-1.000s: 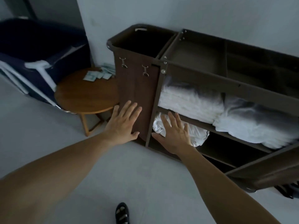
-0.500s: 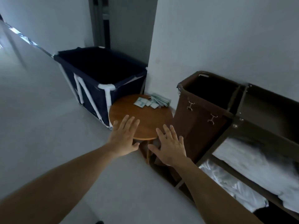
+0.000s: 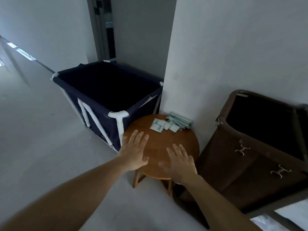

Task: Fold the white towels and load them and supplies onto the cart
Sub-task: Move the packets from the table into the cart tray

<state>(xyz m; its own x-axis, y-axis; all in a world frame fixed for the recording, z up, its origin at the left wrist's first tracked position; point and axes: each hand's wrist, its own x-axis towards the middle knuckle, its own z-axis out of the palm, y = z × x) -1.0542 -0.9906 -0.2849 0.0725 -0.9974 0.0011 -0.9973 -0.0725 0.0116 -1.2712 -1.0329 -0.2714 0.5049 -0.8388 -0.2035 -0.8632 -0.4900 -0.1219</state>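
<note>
The supplies, a loose heap of small pale packets (image 3: 171,124), lie at the far edge of the round tabletop (image 3: 158,145), close against the wall (image 3: 216,55). A few are spread flat toward the middle and the rest are stacked in a leaning pile behind them. They look staged there because the cart (image 3: 250,172) stands just right of the tabletop, so carrying them across would be short.

Both hands hover over the near half of the tabletop, short of the packets and holding nothing. The left hand (image 3: 135,151) is over the near-left rim and the right hand (image 3: 180,161) over the near-right part. Each is palm down with fingers straight and slightly spread — released, and by my reading held that way to reach on and sweep the packets together, since thin flat sachets are hard to pinch singly off smooth wood. I cannot tell whether either palm touches the wood.

The cart's brown bag hangs open-topped at the end nearest the tabletop. Lower on the cart, right of the tabletop and nearer the camera, a bit of white towel (image 3: 295,212) shows, so some towels appear to be loaded. Left of the tabletop, at its rim, stands a navy bin (image 3: 100,115) — its inside is too dark to read.
</note>
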